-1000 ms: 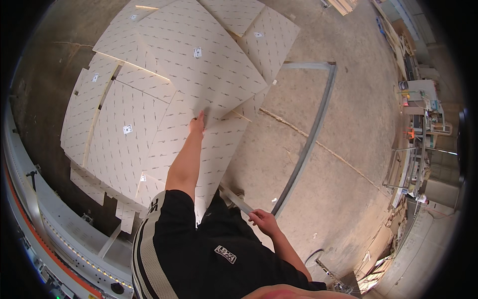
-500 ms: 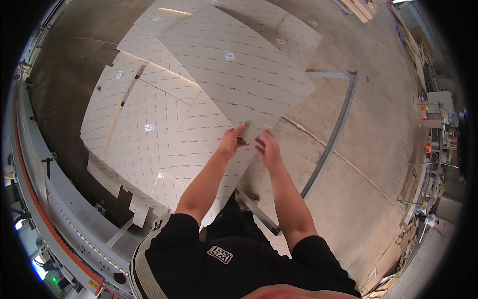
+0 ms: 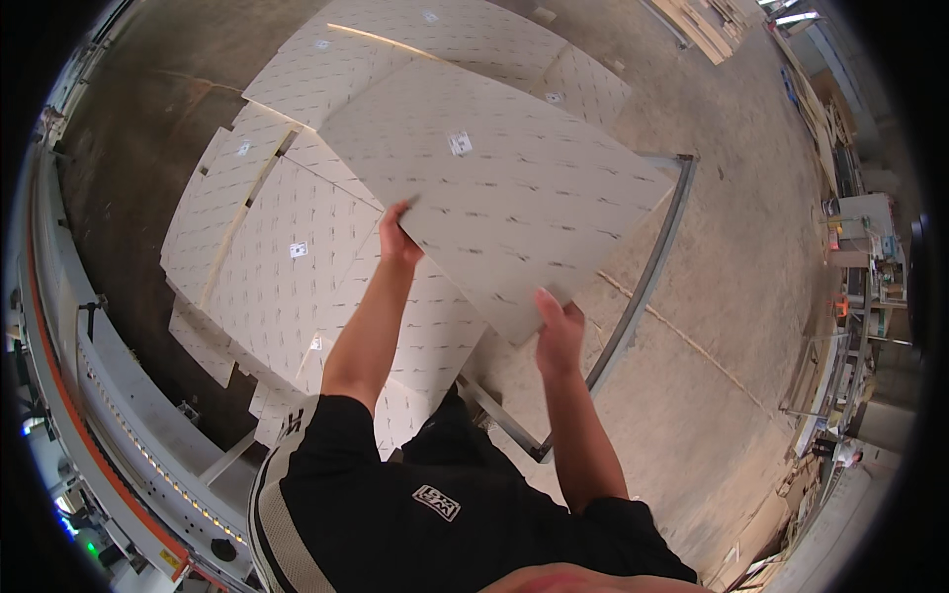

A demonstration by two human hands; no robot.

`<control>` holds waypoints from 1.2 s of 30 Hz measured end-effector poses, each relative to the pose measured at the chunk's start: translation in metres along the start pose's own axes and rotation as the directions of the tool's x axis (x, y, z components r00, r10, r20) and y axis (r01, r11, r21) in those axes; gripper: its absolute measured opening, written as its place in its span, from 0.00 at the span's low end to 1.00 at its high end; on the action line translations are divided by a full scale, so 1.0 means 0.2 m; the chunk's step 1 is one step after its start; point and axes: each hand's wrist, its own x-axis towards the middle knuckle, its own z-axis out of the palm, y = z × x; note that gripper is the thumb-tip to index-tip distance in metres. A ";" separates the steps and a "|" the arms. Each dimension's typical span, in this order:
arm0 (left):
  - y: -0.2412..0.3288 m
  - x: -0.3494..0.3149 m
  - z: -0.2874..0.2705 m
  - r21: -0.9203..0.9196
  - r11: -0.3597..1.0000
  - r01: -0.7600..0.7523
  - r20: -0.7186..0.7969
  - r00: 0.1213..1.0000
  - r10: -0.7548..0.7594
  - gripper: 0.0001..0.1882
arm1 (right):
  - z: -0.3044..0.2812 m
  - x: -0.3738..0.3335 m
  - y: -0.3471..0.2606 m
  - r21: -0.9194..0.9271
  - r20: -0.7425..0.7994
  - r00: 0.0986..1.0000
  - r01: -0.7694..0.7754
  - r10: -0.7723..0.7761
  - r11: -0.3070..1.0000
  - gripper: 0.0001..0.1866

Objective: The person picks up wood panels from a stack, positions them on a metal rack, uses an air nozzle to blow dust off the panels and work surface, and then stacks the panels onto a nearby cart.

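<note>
A large rectangular panel [image 3: 494,188] with a pale, dash-patterned face and a small white label lies tilted across the middle of the view. My left hand [image 3: 398,237] grips its left long edge, thumb on top and fingers beneath. At the near right edge, my right hand [image 3: 560,326] is closed on the panel too, its thumb over the face and its fingers mostly hidden underneath. Below and to the left, more panels of the same pattern [image 3: 326,217] lie in overlapping stacks, several with white labels.
A grey metal frame [image 3: 647,267] stands on the concrete floor [image 3: 732,267] right of the stacks. Along the left runs a long machine [image 3: 148,445] with an orange strip. Boards and timber offcuts [image 3: 712,25] lie at the far right; a cluttered workbench [image 3: 870,237] lines the right side.
My left hand has moved up and left along the panel's edge, and my right hand has moved right and down. The panel has shifted right and nearer, with both hands now holding it.
</note>
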 end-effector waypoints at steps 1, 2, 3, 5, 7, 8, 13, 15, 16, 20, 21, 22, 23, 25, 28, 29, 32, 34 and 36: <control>-0.04 -0.11 -0.03 0.000 1.000 0.009 -0.050 0.999 -0.009 0.27 | -0.09 -0.06 -0.05 -0.022 0.034 0.999 0.010 -0.009 1.000 0.16; -0.09 -0.26 -0.02 -0.020 1.000 0.022 -0.019 1.000 -0.022 0.26 | -0.21 -0.11 -0.09 -0.071 0.054 0.998 -0.031 0.035 0.997 0.15; -0.16 -0.42 -0.01 -0.045 0.999 0.030 0.013 0.999 -0.030 0.25 | -0.33 -0.17 -0.11 -0.085 0.062 0.997 -0.039 0.044 0.996 0.16; -0.28 -0.72 -0.08 -0.131 0.990 0.050 0.046 0.998 -0.044 0.23 | -0.58 -0.27 -0.14 -0.082 0.111 0.987 -0.111 0.119 0.990 0.22; -0.35 -1.01 -0.16 -0.181 0.979 0.095 0.088 0.993 -0.080 0.24 | -0.80 -0.36 -0.14 -0.125 0.165 0.959 -0.214 0.233 0.969 0.24; -0.38 -1.15 -0.24 -0.198 0.976 0.089 0.082 0.994 -0.074 0.25 | -0.81 -0.39 -0.15 -0.169 0.145 0.954 -0.238 0.263 0.957 0.23; -0.43 -1.86 -0.43 -0.191 0.975 -0.116 0.048 0.991 0.127 0.31 | -0.71 -0.64 0.06 -0.290 0.005 0.956 -0.280 0.294 0.915 0.23; -0.40 -2.14 -0.55 -0.179 0.969 -0.171 0.005 0.985 0.175 0.32 | -0.63 -0.78 0.20 -0.295 -0.076 0.948 -0.317 0.308 0.901 0.25; -0.41 -2.30 -0.62 -0.179 0.964 -0.196 -0.026 0.981 0.194 0.32 | -0.59 -0.89 0.25 -0.305 -0.033 0.955 -0.290 0.295 0.907 0.29; -0.48 -2.93 -0.72 -0.202 0.905 -0.374 -0.118 0.927 0.357 0.33 | -0.63 -1.22 0.44 -0.363 0.107 0.929 -0.296 0.355 0.884 0.30; -0.49 -3.11 -0.73 -0.193 0.898 -0.396 -0.136 0.917 0.376 0.33 | -0.63 -1.31 0.48 -0.404 0.127 0.929 -0.271 0.347 0.874 0.29; -0.48 -3.28 -0.74 -0.181 0.890 -0.419 -0.148 0.906 0.396 0.33 | -0.60 -1.40 0.52 -0.438 0.153 0.930 -0.241 0.336 0.866 0.28; -0.50 -3.44 -0.70 -0.188 0.882 -0.433 -0.154 0.900 0.409 0.33 | -0.58 -1.48 0.46 -0.488 0.177 0.930 -0.202 0.323 0.849 0.28; -0.58 -3.70 -0.71 -0.228 0.853 -0.470 -0.233 0.877 0.421 0.34 | -0.52 -1.65 0.38 -0.573 0.226 0.922 -0.136 0.315 0.808 0.28; -0.66 -4.00 -0.91 -0.262 0.808 -0.527 -0.292 0.842 0.454 0.35 | -0.51 -1.77 0.62 -0.641 0.354 0.857 -0.070 0.375 0.764 0.30; -0.71 -4.05 -1.00 -0.270 0.791 -0.548 -0.333 0.824 0.458 0.35 | -0.49 -1.81 0.67 -0.675 0.361 0.853 -0.039 0.376 0.737 0.30; -0.84 -4.18 -1.29 -0.292 0.732 -0.615 -0.443 0.766 0.466 0.33 | -0.40 -1.99 0.83 -0.762 0.380 0.830 0.030 0.408 0.647 0.32; -0.90 -4.27 -1.48 -0.324 0.688 -0.649 -0.475 0.741 0.475 0.32 | -0.33 -2.13 0.93 -0.806 0.377 0.813 0.053 0.443 0.589 0.34; -0.91 -4.38 -1.60 -0.292 0.672 -0.681 -0.492 0.709 0.505 0.31 | -0.30 -2.22 1.07 -0.822 0.430 0.822 0.184 0.374 0.540 0.34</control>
